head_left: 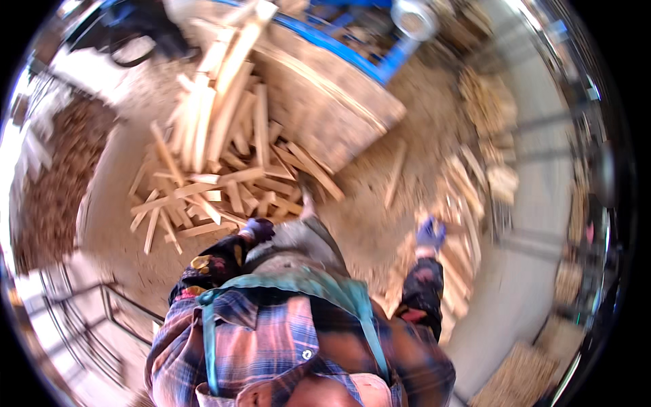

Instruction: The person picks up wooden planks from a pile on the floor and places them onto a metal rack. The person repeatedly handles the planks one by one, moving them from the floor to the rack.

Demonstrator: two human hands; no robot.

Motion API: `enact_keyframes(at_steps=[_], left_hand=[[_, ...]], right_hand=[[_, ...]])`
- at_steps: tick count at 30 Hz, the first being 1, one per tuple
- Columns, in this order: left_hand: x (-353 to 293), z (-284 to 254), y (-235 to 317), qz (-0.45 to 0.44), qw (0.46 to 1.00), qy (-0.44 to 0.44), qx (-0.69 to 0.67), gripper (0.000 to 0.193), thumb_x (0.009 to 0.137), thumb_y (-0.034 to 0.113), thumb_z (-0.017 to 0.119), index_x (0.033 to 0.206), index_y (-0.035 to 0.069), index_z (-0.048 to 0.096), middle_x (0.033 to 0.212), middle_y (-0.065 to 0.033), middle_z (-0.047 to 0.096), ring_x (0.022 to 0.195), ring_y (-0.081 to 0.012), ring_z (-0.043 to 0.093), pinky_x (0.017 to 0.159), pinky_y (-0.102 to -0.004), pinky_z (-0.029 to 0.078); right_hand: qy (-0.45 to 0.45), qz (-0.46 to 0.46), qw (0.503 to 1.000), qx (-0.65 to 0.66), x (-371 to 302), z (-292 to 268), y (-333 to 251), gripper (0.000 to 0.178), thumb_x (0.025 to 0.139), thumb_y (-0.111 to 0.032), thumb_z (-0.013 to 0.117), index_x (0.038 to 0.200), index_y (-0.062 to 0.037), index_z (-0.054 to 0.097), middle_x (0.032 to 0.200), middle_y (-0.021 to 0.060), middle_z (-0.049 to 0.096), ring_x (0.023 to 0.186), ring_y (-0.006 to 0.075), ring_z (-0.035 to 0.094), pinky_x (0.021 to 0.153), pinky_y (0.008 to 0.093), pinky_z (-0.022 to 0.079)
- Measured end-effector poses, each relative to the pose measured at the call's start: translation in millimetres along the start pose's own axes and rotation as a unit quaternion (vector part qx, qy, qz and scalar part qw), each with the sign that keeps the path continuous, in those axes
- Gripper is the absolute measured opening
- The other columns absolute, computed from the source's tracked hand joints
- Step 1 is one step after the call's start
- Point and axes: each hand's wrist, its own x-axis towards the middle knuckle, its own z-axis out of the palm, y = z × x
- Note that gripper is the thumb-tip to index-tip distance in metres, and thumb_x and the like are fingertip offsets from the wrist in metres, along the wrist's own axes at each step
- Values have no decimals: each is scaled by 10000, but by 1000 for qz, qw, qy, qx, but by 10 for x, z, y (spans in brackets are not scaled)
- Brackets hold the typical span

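The purple-gloved left hand (258, 230) is near a loose heap of pale wooden sticks (224, 178); the purple-gloved right hand (430, 234) is at a long pile of pale wooden slats (458, 268), its grip blurred. A brown wooden board (339, 112) is beside a blue metal frame (395, 62).

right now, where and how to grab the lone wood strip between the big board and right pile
Probably mid-length, from above with the right hand: the wood strip is long, narrow and lies by itself, leaving both long edges free.
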Motion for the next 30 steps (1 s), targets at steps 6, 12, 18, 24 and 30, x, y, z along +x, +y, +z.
enact_keyframes(at_steps=[6,12,18,24,30], left_hand=[[-212,25,380,-108,964,163,-178,133,883,157,533,846,69,625,764,-76,654,565,-159,576,460,-283,398],[-220,127,495,-87,937,242,-237,286,866,238,571,1040,19,630,828,-93,681,618,-166,610,504,-264,447],[-342,118,212,-73,836,314,-444,232,872,241,582,967,36,634,768,-83,658,582,-184,601,483,-273,439],[-352,203,379,-109,784,405,-458,296,909,283,559,1094,56,601,910,-89,676,718,-175,632,614,-289,490],[-256,436,618,-117,745,411,-512,298,907,274,548,1098,53,609,896,-85,681,718,-171,632,618,-282,503]], right_hand=[[-26,187,935,-301,714,848,1453,374,881,-398,570,1071,-78,606,1044,92,664,928,264,626,751,396,552],[-76,373,817,-432,894,2022,3489,352,903,-398,556,1098,-106,592,1062,95,669,904,265,655,767,400,542],[-166,475,714,-487,1702,2895,4796,276,915,-371,558,1030,-128,624,1088,95,669,947,259,653,768,397,547],[-254,416,666,-564,2606,3455,6216,454,964,-404,419,1376,-215,411,1445,140,366,1254,361,439,972,505,425],[-228,290,708,-602,2975,3835,7220,561,839,-383,672,1314,-216,424,1253,110,504,1187,331,454,960,541,416]])
